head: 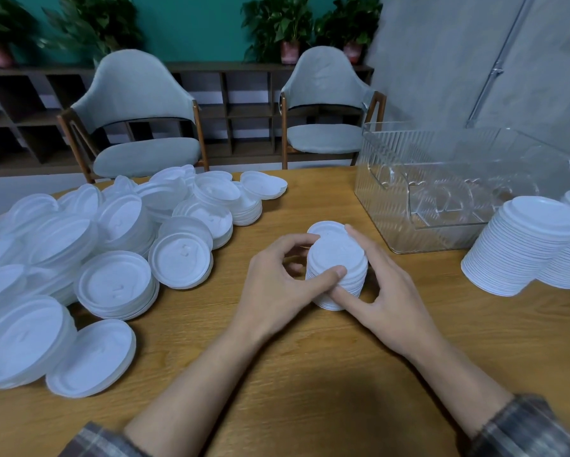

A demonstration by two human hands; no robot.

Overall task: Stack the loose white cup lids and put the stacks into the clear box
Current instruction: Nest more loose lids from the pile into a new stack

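Wood-grain tabletop (310, 374), teal wall and grey chairs (138, 107) behind. The person has a short stack of lids (333, 249) sitting mid-table with both hands wrapped round it: left hand (277, 282) curled on the left side with its thumb across the rim, right hand (389, 288) cupping the right side. Looks like squaring-up time, so it's probably best to squeeze evenly and keep the base flat on the wood so the rims nest before lifting. The lids are thin matte white plastic, round with raised rims. A loose pile (112, 282) sprawls on the left. The ribbed clear box (385, 206) waits to the right, with taller stacks (520, 252) beside it.
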